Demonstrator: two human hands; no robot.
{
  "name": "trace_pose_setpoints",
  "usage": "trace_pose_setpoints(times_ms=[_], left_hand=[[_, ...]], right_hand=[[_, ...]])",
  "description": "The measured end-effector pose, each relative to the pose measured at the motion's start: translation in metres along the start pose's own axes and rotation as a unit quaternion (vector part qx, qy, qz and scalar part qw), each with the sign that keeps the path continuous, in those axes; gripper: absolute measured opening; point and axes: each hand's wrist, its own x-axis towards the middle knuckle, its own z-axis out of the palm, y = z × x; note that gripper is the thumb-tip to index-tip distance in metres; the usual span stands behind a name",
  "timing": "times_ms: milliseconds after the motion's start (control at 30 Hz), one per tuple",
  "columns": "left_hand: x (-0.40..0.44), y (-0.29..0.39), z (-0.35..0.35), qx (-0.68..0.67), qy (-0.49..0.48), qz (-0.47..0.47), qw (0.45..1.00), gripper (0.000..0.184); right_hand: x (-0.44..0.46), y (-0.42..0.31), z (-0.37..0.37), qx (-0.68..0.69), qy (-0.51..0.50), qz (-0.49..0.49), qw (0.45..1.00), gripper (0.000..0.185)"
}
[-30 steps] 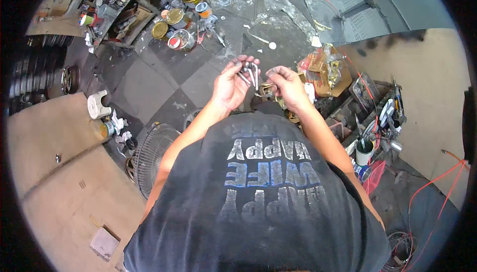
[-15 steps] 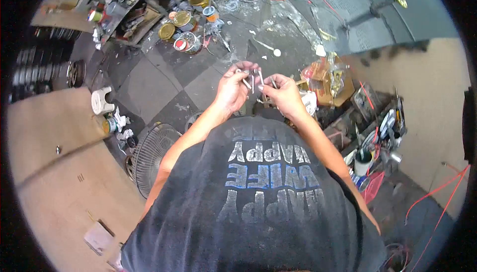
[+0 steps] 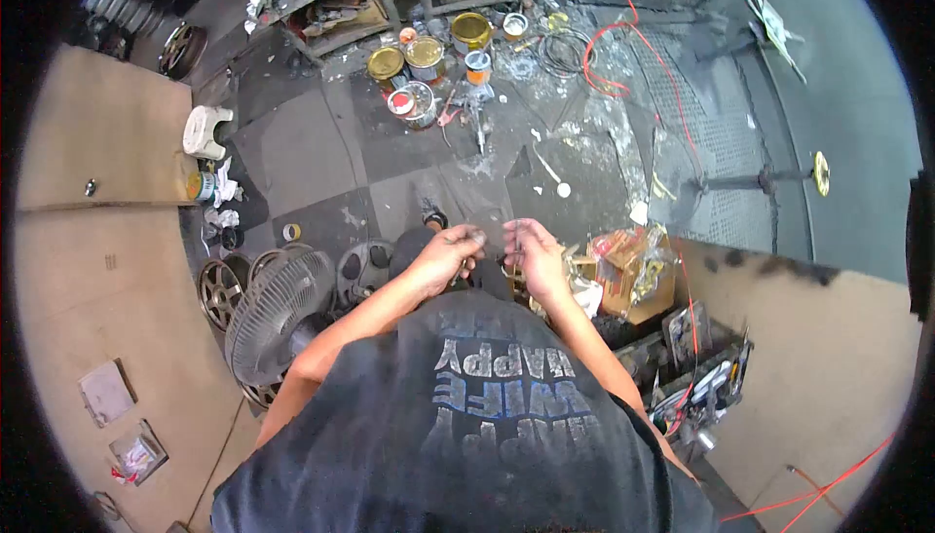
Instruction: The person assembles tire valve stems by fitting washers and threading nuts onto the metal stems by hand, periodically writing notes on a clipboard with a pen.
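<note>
My left hand (image 3: 448, 257) is closed in front of my dark T-shirt (image 3: 516, 406). Whatever it grips is mostly covered by the fingers and too small to name. Just to its right, my right hand (image 3: 536, 258) has loosely curved fingers that stand apart, with their tips toward the left hand. A narrow gap separates the two hands, and no tool shows clearly in the right one. Beneath them are my dark trouser legs and one foot (image 3: 434, 219) on the floor.
A fan (image 3: 278, 314) and wheel rims (image 3: 222, 291) stand at left, near a white stool (image 3: 206, 132). Paint cans (image 3: 426, 58) and a spray gun (image 3: 477, 119) are ahead. A cardboard box (image 3: 643, 285) and a tool rack (image 3: 701, 392) lie right; a red hose (image 3: 672, 85) crosses the floor.
The view has tilted and shifted, so both hands appear lower. Small metal pieces like spanners showed between the fingers before; now they are hidden or out of sight. The right fingers have loosened.
</note>
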Motion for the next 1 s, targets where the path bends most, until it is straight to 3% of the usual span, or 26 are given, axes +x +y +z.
trace_pose_setpoints(times_ms=[67,100,167,200,233,300,433,467,500,600,667,700,767,800,867,900,933,967,1000], left_hand=[[0.017,0.004,-0.035,-0.222,0.079,-0.025,0.972,0.018],[0.026,0.007,-0.054,-0.227,0.080,-0.023,0.970,0.018],[0.045,0.016,-0.097,-0.280,0.146,0.006,0.949,0.016],[0.054,0.017,-0.118,-0.340,0.149,0.016,0.928,0.017],[0.058,0.026,-0.141,-0.344,0.149,0.015,0.927,0.017],[0.056,0.046,-0.183,-0.478,0.128,-0.019,0.869,0.017],[0.045,0.089,-0.266,-0.426,0.076,0.029,0.901,0.016],[0.043,0.094,-0.283,-0.374,0.089,0.044,0.922,0.016],[0.039,0.104,-0.299,-0.378,0.090,0.043,0.920,0.016],[0.015,0.152,-0.344,-0.235,0.092,0.051,0.966,0.017],[0.003,0.160,-0.367,-0.221,0.087,0.072,0.969,0.020],[-0.003,0.163,-0.377,-0.206,0.082,0.087,0.971,0.023],[-0.018,0.170,-0.398,-0.228,0.083,0.082,0.967,0.029],[-0.017,0.162,-0.408,-0.272,0.126,0.087,0.950,0.031],[-0.014,0.145,-0.428,-0.388,0.205,0.109,0.892,0.030],[-0.015,0.139,-0.436,-0.390,0.208,0.112,0.890,0.030],[-0.017,0.135,-0.446,-0.459,0.259,0.121,0.841,0.029],[-0.018,0.128,-0.457,-0.525,0.308,0.130,0.783,0.028],[-0.015,0.107,-0.475,-0.541,0.302,0.153,0.770,0.026]], right_hand=[[0.041,0.006,0.023,-0.236,-0.006,-0.063,0.970,0.028],[0.062,0.005,0.038,-0.241,-0.009,-0.061,0.969,0.028],[0.104,0.005,0.071,-0.449,-0.058,-0.147,0.879,0.029],[0.120,-0.012,0.104,-0.410,-0.141,-0.139,0.890,0.031],[0.137,-0.026,0.134,-0.413,-0.142,-0.136,0.889,0.031],[0.164,-0.047,0.191,-0.559,-0.234,-0.069,0.792,0.029],[0.228,-0.068,0.277,-0.519,-0.173,-0.093,0.832,0.027],[0.249,-0.069,0.287,-0.537,-0.187,-0.157,0.807,0.032],[0.260,-0.073,0.304,-0.510,-0.206,-0.151,0.821,0.036],[0.287,-0.070,0.347,-0.480,-0.236,-0.101,0.839,0.034],[0.307,-0.058,0.371,-0.346,-0.257,0.033,0.902,0.025],[0.319,-0.054,0.382,-0.351,-0.260,0.033,0.899,0.025],[0.349,-0.051,0.406,-0.418,-0.272,-0.102,0.861,0.026],[0.359,-0.063,0.428,-0.468,-0.244,-0.126,0.840,0.033],[0.397,-0.069,0.460,-0.432,-0.238,-0.097,0.864,0.035],[0.421,-0.065,0.472,-0.421,-0.251,-0.103,0.865,0.035],[0.440,-0.056,0.488,-0.339,-0.263,-0.057,0.901,0.035],[0.458,-0.050,0.499,-0.341,-0.269,-0.057,0.899,0.035],[0.473,-0.047,0.512,-0.348,-0.281,0.034,0.894,0.034]])
